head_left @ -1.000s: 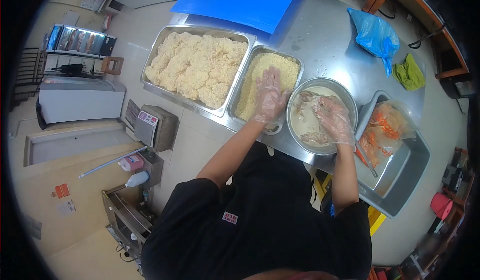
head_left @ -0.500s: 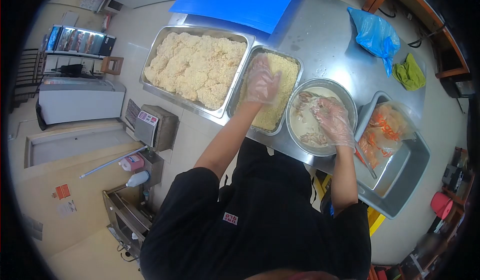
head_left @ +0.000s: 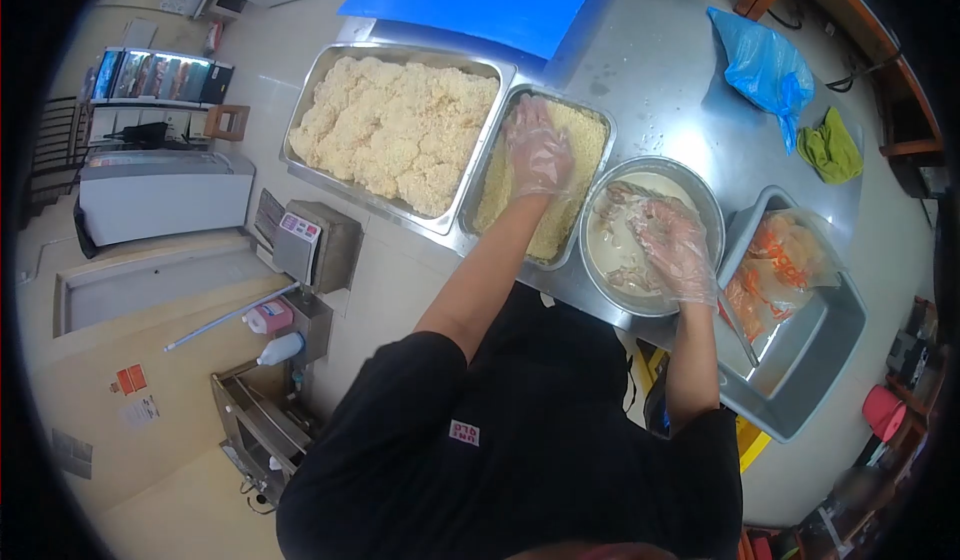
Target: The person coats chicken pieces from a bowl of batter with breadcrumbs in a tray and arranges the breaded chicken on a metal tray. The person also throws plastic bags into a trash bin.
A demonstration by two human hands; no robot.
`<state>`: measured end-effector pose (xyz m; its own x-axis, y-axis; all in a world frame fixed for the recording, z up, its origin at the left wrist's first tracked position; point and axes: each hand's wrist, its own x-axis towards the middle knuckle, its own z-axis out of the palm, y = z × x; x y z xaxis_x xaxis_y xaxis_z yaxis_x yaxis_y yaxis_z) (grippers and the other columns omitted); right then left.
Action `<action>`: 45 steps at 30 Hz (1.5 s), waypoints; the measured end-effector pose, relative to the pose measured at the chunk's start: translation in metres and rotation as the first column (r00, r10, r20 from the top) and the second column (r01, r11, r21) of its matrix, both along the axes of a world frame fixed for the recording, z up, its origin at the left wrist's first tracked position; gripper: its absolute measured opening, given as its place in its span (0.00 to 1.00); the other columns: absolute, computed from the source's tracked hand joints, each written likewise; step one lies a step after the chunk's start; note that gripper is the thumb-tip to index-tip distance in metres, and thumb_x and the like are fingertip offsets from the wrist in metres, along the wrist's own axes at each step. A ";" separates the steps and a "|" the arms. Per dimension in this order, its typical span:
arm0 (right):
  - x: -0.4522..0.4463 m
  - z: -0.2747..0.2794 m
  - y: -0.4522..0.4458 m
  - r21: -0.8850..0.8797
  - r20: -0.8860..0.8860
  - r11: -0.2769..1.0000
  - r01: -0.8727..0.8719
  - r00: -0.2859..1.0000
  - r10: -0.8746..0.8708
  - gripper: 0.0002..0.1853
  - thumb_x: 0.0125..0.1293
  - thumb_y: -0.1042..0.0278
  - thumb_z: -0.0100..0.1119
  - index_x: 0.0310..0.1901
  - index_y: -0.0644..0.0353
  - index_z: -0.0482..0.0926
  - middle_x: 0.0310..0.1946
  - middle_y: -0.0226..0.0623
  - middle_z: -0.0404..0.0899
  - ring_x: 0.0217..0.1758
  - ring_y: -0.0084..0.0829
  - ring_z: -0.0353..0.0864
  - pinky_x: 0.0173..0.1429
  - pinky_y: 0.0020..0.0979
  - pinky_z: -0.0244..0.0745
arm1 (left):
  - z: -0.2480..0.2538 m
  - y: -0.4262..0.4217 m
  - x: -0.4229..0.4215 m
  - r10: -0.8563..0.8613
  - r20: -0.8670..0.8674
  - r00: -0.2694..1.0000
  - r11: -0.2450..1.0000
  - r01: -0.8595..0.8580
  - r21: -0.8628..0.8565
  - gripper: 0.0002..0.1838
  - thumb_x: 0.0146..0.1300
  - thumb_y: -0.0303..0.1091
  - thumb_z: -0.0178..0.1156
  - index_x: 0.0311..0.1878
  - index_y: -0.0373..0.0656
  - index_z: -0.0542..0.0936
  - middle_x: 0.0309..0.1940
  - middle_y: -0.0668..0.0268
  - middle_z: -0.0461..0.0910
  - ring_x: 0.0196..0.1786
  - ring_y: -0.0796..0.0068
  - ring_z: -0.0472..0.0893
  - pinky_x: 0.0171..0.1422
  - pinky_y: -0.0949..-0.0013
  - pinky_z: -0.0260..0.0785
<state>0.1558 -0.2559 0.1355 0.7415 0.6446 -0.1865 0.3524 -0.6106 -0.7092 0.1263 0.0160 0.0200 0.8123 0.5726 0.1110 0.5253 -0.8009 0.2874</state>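
My left hand [head_left: 540, 155], in a clear plastic glove, lies palm down with fingers stretched over the pale crumbs [head_left: 575, 145] in a narrow metal tray [head_left: 606, 125]. In the round metal bowl [head_left: 716, 195] beside it, my gloved right hand [head_left: 672, 245] reaches into white batter [head_left: 620, 250]. Its fingers are bent around a batter-coated piece of raw meat [head_left: 622, 196]; the fingertips are partly hidden. More coated pieces lie in the batter. Left of the crumbs, a larger metal tray [head_left: 300, 110] is filled with crumb-coated pieces [head_left: 400, 125].
To the right, a grey plastic tub [head_left: 840, 350] holds clear bags with orange and pale contents [head_left: 785, 250]. A metal-handled utensil [head_left: 738, 330] leans between bowl and tub. Behind are a blue board [head_left: 480, 0], a blue plastic bag [head_left: 765, 65] and a green cloth [head_left: 830, 148].
My left hand has moved slightly right over the crumbs, its fingers still stretched. My right hand remains in the bowl, its fingers closer around a piece. The whole view has shifted slightly.
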 end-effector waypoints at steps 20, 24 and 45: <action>0.004 0.003 0.000 0.025 0.031 1.000 -0.009 0.999 0.008 0.23 0.66 0.56 0.68 0.56 0.64 0.84 0.55 0.59 0.83 0.62 0.59 0.80 0.69 0.49 0.72 | 0.001 -0.016 0.006 0.019 -0.043 0.999 1.000 -0.020 -0.007 0.39 0.76 0.50 0.46 0.82 0.35 0.55 0.84 0.47 0.50 0.86 0.48 0.50 0.87 0.38 0.33; 0.002 0.008 -0.002 0.047 0.036 0.998 0.045 0.998 -0.047 0.22 0.66 0.57 0.68 0.55 0.65 0.84 0.54 0.59 0.83 0.61 0.59 0.80 0.68 0.49 0.73 | 0.014 -0.016 -0.016 -0.045 -0.014 0.999 0.999 0.045 0.012 0.42 0.77 0.54 0.44 0.84 0.36 0.51 0.85 0.47 0.46 0.87 0.48 0.46 0.87 0.40 0.31; 0.001 0.017 0.001 0.079 0.032 0.997 0.014 0.999 -0.017 0.21 0.65 0.59 0.67 0.55 0.64 0.84 0.52 0.56 0.81 0.58 0.58 0.80 0.65 0.51 0.73 | 0.002 -0.014 -0.042 -0.212 -0.063 0.975 0.977 0.211 -0.029 0.45 0.76 0.55 0.49 0.83 0.32 0.49 0.84 0.44 0.49 0.86 0.42 0.47 0.88 0.42 0.34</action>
<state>0.1567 -0.2547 0.1524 0.7565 0.6445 -0.1111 0.3671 -0.5590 -0.7435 0.0844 0.0021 0.0222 0.9203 0.3890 0.0428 0.3632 -0.8897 0.2765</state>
